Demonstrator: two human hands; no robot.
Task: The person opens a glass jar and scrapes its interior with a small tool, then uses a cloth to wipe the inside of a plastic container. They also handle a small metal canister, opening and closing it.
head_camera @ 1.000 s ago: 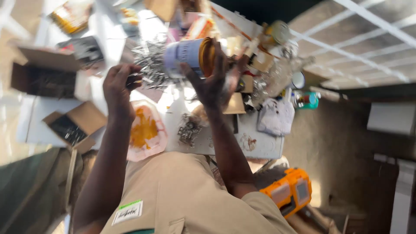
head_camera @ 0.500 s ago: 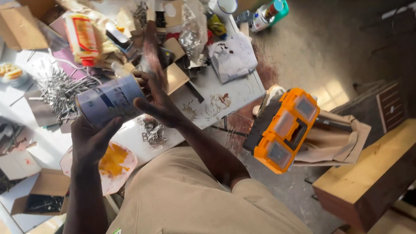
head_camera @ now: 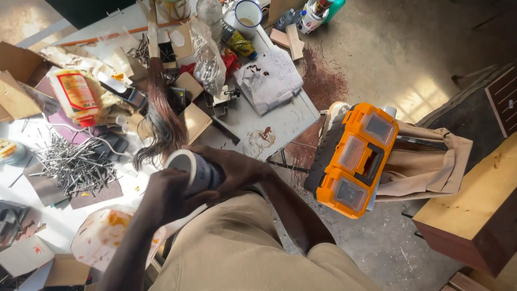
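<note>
**Both hands gripping a can**

Nails [head_camera: 72, 168] lie loose on the counter [head_camera: 280, 116] at left. Left hand [head_camera: 164, 196]: fingers curled closed over the can [head_camera: 195, 171] at its white end. Right hand [head_camera: 237, 170]: fingers wrapped around the can body. The can is held above the lap, at the counter edge. An orange toolbox [head_camera: 355, 159] sits at right.

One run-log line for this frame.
left hand: on can lid end | right hand: grips can body | nearby: nail pile, brush, orange toolbox
</note>
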